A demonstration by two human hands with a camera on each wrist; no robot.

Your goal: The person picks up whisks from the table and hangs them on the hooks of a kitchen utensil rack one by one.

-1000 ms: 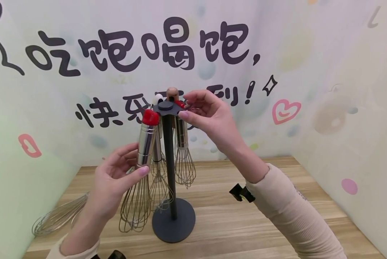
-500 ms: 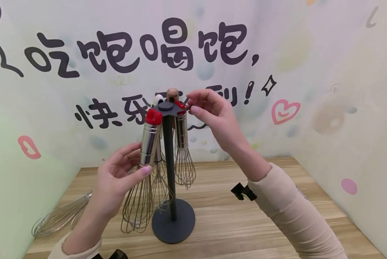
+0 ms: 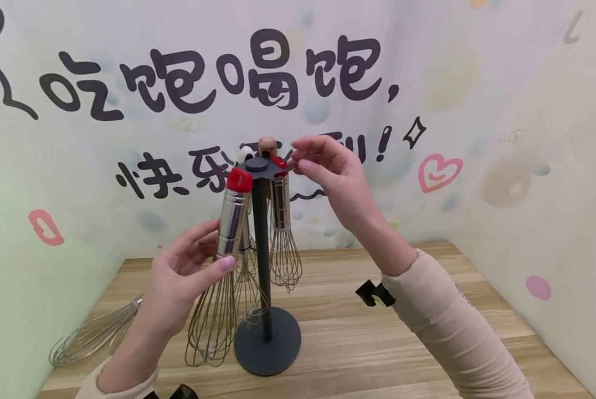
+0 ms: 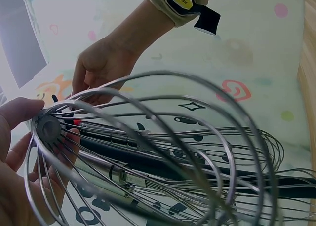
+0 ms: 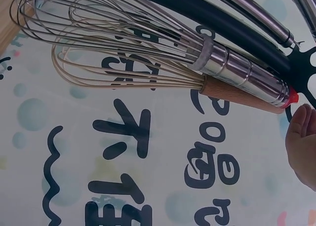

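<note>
The left hand [image 3: 178, 280] is holding a shiny silver metal whisk with a red cap [image 3: 230, 224], its thumb pressing across the front at the foot of the handle while the fingers are curling behind; and that whisk is standing nearly upright, red cap pointing up, wire loops pointing down, its long axis leaning so that the cap is tipping right and the loops are falling away to the lower left! The cap is sitting right at the near left edge of the top of a black upright stand with a round base [image 3: 268, 349]; whether it is hooked on, I cannot tell. Up on the other side, the right hand [image 3: 340, 180] is bringing thumb and bent fingers close together at the tip of the stand's right arm; whether they are pinching it, the views are not showing clearly. Around the pole more are hanging, loops down: a smaller silver whisk with a red top [image 3: 281, 205], a whisk with a brown wooden handle [image 5: 239, 94], and a white-topped whisk [image 3: 246, 152] behind; over at far left, a loose wire whisk [image 3: 96, 332] is lying on the wood-grain tabletop [image 3: 358, 343], partly hidden behind the left forearm.
</note>
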